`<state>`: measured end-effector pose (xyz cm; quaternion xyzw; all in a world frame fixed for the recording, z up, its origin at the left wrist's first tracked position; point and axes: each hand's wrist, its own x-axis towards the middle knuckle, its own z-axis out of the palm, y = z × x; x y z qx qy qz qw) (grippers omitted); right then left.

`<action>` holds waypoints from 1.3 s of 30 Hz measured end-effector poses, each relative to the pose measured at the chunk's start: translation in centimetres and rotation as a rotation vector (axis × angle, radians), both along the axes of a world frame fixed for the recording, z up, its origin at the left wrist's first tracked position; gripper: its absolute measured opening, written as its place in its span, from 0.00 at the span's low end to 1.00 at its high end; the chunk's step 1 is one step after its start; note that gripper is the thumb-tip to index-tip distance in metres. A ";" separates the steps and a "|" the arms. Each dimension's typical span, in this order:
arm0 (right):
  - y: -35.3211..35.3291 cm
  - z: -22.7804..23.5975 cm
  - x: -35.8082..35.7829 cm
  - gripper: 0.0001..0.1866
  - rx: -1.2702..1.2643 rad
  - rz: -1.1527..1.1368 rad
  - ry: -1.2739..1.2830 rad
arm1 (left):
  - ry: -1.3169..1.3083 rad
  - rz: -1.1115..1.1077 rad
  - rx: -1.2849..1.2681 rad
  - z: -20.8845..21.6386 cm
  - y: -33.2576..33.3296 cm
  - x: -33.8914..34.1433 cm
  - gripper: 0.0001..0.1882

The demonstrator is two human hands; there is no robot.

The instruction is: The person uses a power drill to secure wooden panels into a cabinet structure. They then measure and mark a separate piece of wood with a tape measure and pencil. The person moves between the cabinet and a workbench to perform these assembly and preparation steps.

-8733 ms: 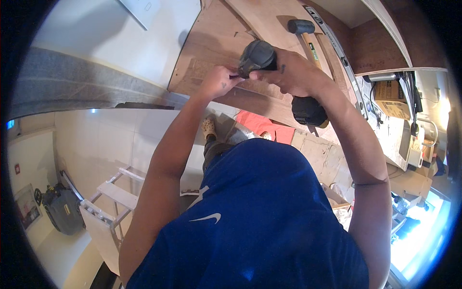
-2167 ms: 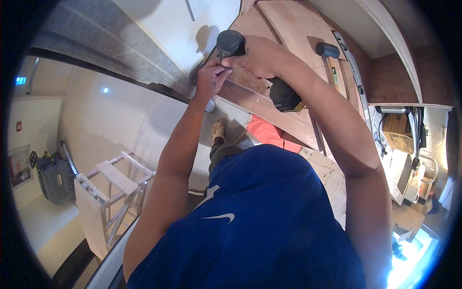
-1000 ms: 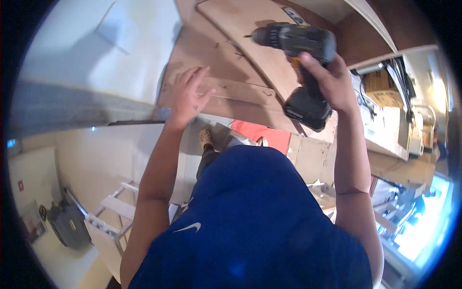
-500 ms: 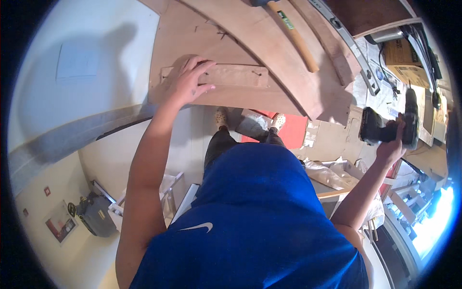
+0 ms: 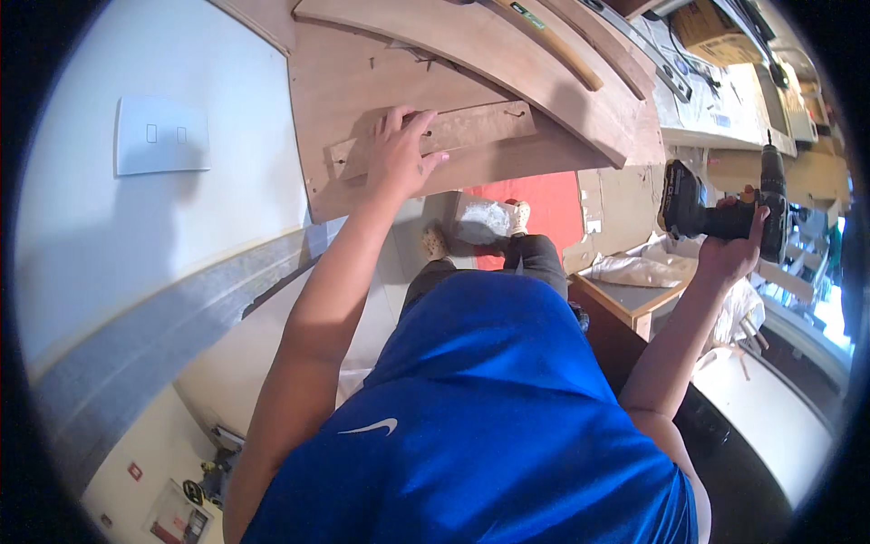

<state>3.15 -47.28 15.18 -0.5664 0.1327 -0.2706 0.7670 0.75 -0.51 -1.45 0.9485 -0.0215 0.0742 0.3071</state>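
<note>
My left hand [image 5: 402,156] rests across a narrow wooden strip [image 5: 476,130], fingers apart and thumb off to the near side. Dark screws stand in the strip at both ends and beside my fingers. Under it is a broad wooden panel [image 5: 317,109]. Off to the right, my right hand [image 5: 730,257] is closed around the grip of a black cordless drill [image 5: 771,204]. The drill is in the air, its bit aimed away from me, well apart from the strip.
Beyond the strip lie a curved board [image 5: 435,45] and a wooden-handled hammer [image 5: 562,50]. A metal level [image 5: 666,68] sits farther right. On the left are a wall and its switch plate [image 5: 163,136]. A red mat [image 5: 548,213] and a wooden-edged box [image 5: 634,299] are below.
The view has turned and shifted, so the panel and strip now slant upward to the right. My left hand remains on the strip; the drill is still in my right hand.
</note>
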 end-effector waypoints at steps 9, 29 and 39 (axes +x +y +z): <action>-1.3 0.2 -4.7 0.22 0.004 0.007 -0.103 | -0.002 -0.045 0.102 0.3 0.4 0.4 0.36; -8.9 -5.7 15.9 0.20 0.003 0.044 -0.125 | 0.293 -0.043 0.204 3.7 -1.8 1.3 0.39; -20.3 -7.2 12.6 0.16 -0.092 0.029 -0.081 | 0.478 -0.018 0.310 2.3 0.4 2.8 0.48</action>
